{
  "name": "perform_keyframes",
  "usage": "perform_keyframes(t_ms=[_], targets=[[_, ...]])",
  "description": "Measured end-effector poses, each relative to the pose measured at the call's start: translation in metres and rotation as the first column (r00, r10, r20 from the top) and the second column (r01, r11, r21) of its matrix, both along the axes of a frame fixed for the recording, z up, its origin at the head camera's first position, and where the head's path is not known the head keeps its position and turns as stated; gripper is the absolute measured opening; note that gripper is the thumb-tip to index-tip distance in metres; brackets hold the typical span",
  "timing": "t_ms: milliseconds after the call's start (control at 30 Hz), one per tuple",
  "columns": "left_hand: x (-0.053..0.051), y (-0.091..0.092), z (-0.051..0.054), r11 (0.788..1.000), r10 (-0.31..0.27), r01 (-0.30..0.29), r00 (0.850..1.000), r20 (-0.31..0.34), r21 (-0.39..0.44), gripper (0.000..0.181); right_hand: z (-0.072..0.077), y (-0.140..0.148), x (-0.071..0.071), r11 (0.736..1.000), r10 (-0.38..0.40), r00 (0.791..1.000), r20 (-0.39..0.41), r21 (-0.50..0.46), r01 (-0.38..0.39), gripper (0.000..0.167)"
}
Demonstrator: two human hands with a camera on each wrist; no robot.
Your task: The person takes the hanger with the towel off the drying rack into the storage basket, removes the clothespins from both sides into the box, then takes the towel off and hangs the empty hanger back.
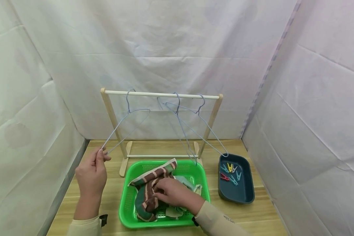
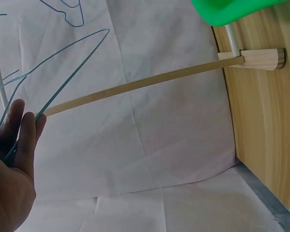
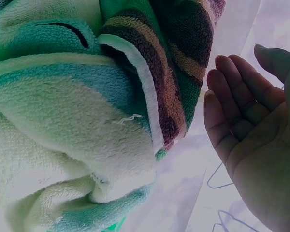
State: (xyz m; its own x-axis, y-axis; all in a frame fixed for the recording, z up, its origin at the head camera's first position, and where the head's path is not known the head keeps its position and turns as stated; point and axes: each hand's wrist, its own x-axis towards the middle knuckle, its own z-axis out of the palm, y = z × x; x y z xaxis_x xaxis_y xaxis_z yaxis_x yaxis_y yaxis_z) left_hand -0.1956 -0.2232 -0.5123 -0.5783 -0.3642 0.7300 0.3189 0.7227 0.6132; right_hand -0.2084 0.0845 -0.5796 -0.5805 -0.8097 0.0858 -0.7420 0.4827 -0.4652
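Note:
In the head view my left hand (image 1: 91,173) pinches the lower corner of a blue wire hanger (image 1: 115,128), whose hook is over the rack's top bar (image 1: 150,94). The left wrist view has the wire (image 2: 72,75) running between the fingers. My right hand (image 1: 177,193) is over a brown-and-green striped towel (image 1: 143,196), bunched in a green basket (image 1: 124,203). Seen from the right wrist, the hand (image 3: 261,125) has loosely bent fingers beside the striped towel (image 3: 183,63), gripping nothing. A pale towel (image 3: 63,121) with a blue-green border lies next to it.
Two more wire hangers (image 1: 183,126) (image 1: 212,131) hang on the right half of the wooden rack (image 1: 213,114). A dark blue tray (image 1: 239,193) with several coloured clothespins (image 1: 230,167) stands right of the basket. White cloth walls (image 1: 177,75) enclose the table.

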Motion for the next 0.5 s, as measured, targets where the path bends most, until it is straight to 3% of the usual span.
perform_keyframes(t_ms=[333, 500], targets=[[-0.001, 0.005, -0.013, 0.999, -0.041, 0.041, 0.999, -0.005, 0.01, 0.015, -0.001, 0.01, 0.003, 0.999, -0.031, 0.999, 0.037, -0.019, 0.032, 0.014], [-0.002, 0.006, -0.018, 0.996, -0.081, 0.081, 0.997, -0.002, 0.041, 0.014, -0.001, 0.016, 0.003, 0.998, -0.068, 0.998, 0.012, -0.004, 0.068, 0.014]])
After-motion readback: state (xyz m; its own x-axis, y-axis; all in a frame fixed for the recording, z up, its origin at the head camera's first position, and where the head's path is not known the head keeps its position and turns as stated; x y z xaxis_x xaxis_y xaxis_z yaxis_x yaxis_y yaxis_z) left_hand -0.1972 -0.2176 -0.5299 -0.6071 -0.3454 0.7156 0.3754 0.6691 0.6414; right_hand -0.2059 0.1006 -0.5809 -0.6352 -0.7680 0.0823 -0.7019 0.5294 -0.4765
